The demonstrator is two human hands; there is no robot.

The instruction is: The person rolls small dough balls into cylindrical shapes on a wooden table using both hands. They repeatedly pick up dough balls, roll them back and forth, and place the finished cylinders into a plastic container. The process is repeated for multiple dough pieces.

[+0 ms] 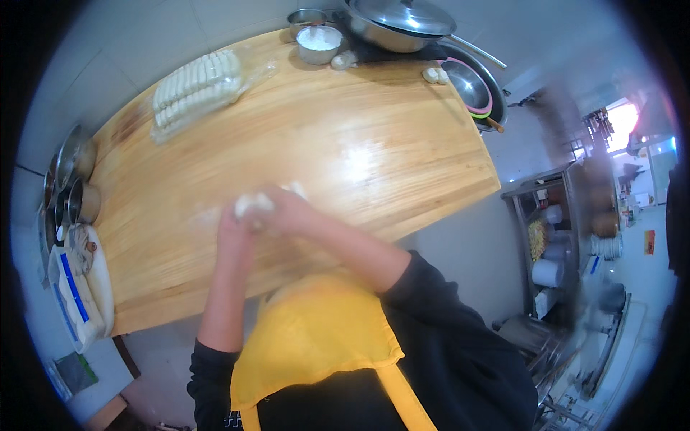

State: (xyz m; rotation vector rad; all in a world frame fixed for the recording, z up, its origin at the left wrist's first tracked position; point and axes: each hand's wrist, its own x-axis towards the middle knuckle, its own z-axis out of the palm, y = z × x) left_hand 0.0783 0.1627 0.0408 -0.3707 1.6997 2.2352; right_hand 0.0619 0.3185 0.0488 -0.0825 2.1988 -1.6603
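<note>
Both my hands are together over the near left part of a wooden table (323, 118). My left hand (237, 218) and my right hand (283, 210) grip a white piece of dough (254, 204) between them; the hands are blurred and their inner fingers hidden. Another bit of white dough or flour (296, 189) shows just behind my right hand. Rows of white dough rolls (197, 78) under clear plastic lie near the far left edge. Two small dough pieces (435, 76) sit at the far right corner.
At the far edge stand a metal bowl of white powder (319, 46) and a lidded steel pan (401, 27). Nested basins (466, 86) adjoin the right corner. Metal bowls (83, 200) and a white plastic container (81, 301) line the left edge. A shelf rack (544, 242) stands farther right.
</note>
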